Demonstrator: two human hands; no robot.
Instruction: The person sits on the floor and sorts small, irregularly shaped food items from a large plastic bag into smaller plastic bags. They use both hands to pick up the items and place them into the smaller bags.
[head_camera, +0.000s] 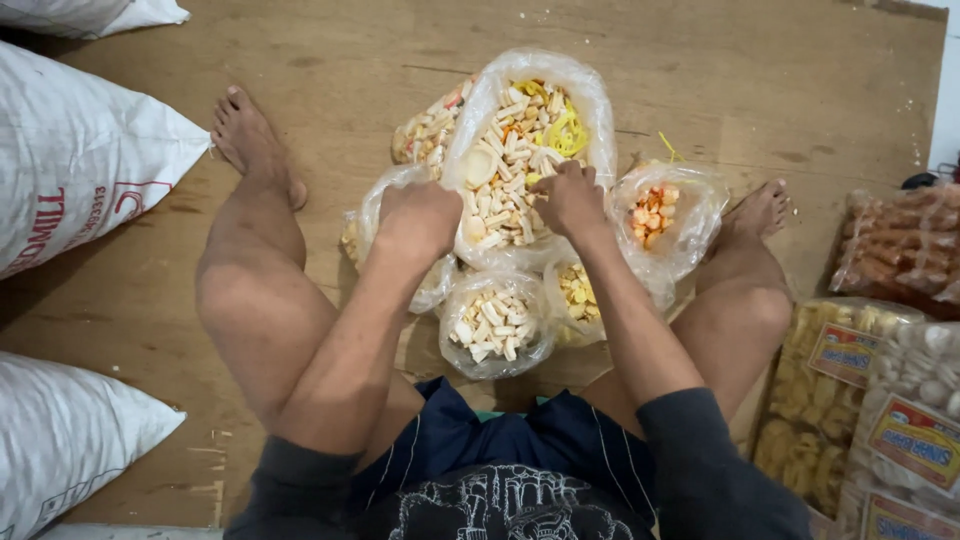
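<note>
The big bag (525, 150) of pale cracker sticks lies open on the wooden floor (760, 80) between the person's bare feet. The right hand (568, 197) reaches into it at its 4 o'clock edge, fingers curled down among the sticks. The left hand (420, 218) rests at the bag's 8 o'clock on a small bag (385, 205), fingers bent under; what they pinch cannot be told. Small filled bags (497, 325) sit at 6 o'clock, white sacks (70, 160) at 9 o'clock.
</note>
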